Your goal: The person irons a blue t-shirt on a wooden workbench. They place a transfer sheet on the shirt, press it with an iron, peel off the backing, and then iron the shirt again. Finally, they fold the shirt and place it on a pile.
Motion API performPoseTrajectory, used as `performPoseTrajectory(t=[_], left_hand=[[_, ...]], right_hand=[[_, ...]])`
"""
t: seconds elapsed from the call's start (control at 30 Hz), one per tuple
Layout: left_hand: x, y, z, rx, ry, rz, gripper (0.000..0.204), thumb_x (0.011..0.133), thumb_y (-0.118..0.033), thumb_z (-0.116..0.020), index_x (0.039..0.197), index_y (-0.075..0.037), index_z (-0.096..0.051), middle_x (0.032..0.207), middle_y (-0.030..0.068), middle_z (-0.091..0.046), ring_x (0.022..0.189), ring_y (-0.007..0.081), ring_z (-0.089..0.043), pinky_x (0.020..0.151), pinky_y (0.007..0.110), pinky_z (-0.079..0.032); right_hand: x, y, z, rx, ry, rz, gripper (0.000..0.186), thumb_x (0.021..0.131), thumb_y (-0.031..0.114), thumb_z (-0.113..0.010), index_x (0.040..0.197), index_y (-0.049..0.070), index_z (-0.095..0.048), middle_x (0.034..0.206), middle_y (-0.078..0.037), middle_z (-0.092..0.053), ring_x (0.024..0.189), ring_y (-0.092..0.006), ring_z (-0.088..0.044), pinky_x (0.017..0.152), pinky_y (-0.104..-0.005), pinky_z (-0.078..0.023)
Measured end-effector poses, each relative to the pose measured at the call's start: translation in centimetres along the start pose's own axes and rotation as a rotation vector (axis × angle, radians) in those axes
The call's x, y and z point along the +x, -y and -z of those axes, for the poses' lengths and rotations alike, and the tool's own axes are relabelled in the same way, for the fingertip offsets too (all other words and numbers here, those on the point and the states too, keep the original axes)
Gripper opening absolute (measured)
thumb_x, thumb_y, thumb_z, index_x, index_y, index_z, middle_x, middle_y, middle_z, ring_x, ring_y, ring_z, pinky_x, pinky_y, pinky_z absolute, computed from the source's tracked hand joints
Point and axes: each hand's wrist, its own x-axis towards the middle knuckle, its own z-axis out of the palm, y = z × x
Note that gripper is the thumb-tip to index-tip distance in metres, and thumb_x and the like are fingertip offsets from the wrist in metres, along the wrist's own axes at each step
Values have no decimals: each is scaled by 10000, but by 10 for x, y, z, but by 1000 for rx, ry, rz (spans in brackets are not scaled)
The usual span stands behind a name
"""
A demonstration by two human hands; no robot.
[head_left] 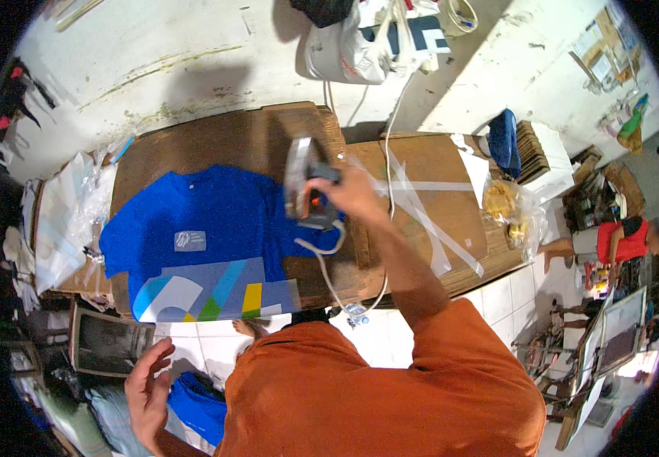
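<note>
My right hand (351,192) is wrapped round the handle of a clothes iron (296,179), whose metal soleplate is turned to the left, over the table's right-middle part. A white cord runs from the iron in a loop and up to the wall. Left of it, a blue T-shirt (226,198) lies spread on the brown board (207,137), with a small whitish print on its chest. Across its lower part lies a translucent sheet (215,293) with coloured shapes. My left hand (149,388) hangs off the near edge, fingers apart and holding nothing.
Tape strips cross the right-hand board (421,206). A plastic bag with yellowish contents (503,202) and a cardboard stack (531,152) stand at the right. Blue cloth (196,407) lies below my left side. White bags (352,46) hang on the wall. A person in red (622,240) is far right.
</note>
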Motion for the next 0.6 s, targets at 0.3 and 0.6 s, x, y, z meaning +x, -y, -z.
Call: performPoseTrajectory(t=[0.3, 0.6], left_hand=[[24, -13, -22, 91, 200, -104, 533, 925, 76, -531, 1453, 12, -571, 1411, 180, -645, 1301, 285, -630, 1100, 404, -483], [27, -22, -36, 164, 271, -166, 548, 916, 85, -558, 1456, -9, -573, 1390, 176, -655, 1301, 285, -634, 1082, 406, -504]], right_hand=[[-79, -228, 103, 141, -992, -339, 539, 871, 460, -849, 1149, 13, -731, 984, -174, -772, 866, -298, -731, 801, -440, -565], [-105, -281, 112, 99, -1015, -314, 548, 891, 466, -818, 1193, 23, -702, 1015, -223, -752, 912, -389, -727, 818, -478, -554]])
